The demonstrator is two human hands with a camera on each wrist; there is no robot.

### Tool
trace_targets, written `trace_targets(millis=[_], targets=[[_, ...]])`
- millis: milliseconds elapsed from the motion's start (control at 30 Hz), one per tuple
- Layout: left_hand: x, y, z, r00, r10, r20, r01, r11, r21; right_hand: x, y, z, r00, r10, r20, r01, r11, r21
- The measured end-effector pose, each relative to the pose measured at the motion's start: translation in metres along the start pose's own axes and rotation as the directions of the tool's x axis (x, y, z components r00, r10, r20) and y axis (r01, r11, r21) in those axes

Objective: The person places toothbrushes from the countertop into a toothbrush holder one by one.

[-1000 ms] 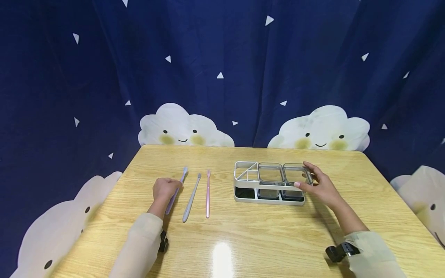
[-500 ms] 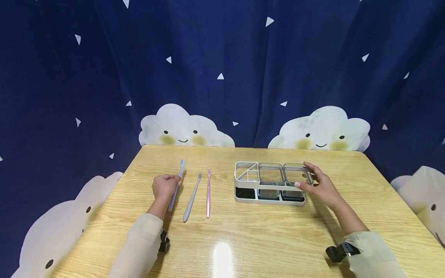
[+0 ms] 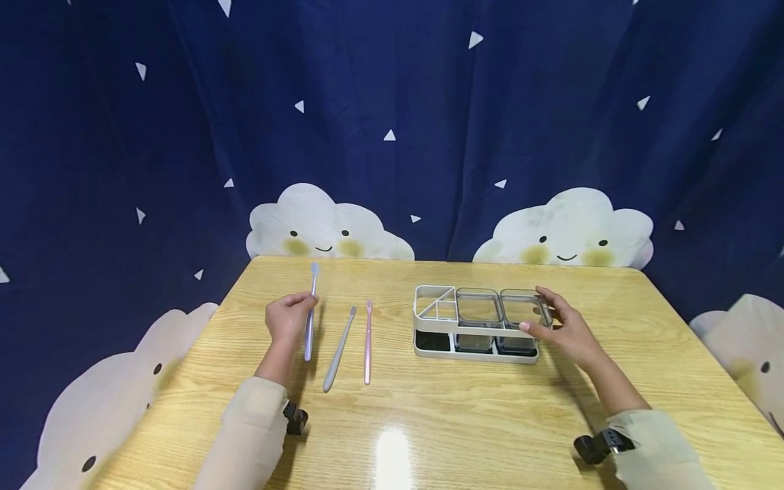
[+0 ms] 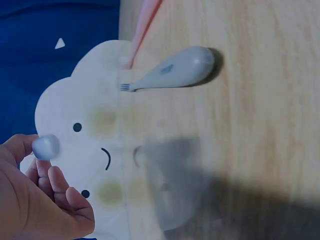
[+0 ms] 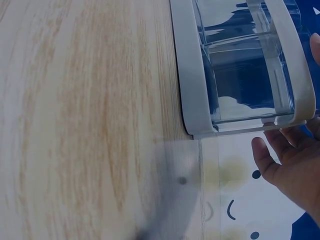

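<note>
The step looked like a pick-up; the left hand [image 3: 288, 318] had its fingers clamped on the purple toothbrush [image 3: 309, 337], seemingly above the surface [image 3: 490, 422]; the right hand [image 3: 568, 335] gripped the rack's [image 3: 436, 327] end; next, a steady pinch seemed needed.

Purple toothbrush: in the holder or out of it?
Out: the left hand pinches the purple toothbrush, apart from the white holder.
</note>
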State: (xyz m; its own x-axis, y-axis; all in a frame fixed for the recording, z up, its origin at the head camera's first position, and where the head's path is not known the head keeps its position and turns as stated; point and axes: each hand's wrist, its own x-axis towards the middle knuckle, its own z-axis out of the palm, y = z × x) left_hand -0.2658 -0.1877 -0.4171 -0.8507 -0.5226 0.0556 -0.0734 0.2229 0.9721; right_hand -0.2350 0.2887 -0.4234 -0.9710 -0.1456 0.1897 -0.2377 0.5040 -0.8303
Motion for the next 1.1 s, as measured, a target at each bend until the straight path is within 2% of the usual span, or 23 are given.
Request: trace_targets(millis=[267,533,800,1100], targets=[[-0.004,0.011,0.001,0.999,0.012,-0.047,-0.014,0.999,-0.033,0.000,-0.001,0.000,1.000,0.002,0.003,-0.002,1.000,0.008],[-0.009,0.021,0.004,0.992,0.086,-0.096,-0.094,0.992,-0.082,0.000,-0.003,0.000,1.000,-0.002,0.001,0.002,1.000,0.006],[-0.017,0.032,0.012,0.986,0.131,-0.106,-0.151,0.966,-0.211,0.000,-0.002,0.000,1.000,-0.003,-0.003,0.003,1.000,-0.002],[-0.026,0.045,0.020,0.983,0.161,-0.089,-0.181,0.939,-0.292,-0.001,-0.004,0.000,1.000,-0.020,-0.014,0.020,1.000,0.000]])
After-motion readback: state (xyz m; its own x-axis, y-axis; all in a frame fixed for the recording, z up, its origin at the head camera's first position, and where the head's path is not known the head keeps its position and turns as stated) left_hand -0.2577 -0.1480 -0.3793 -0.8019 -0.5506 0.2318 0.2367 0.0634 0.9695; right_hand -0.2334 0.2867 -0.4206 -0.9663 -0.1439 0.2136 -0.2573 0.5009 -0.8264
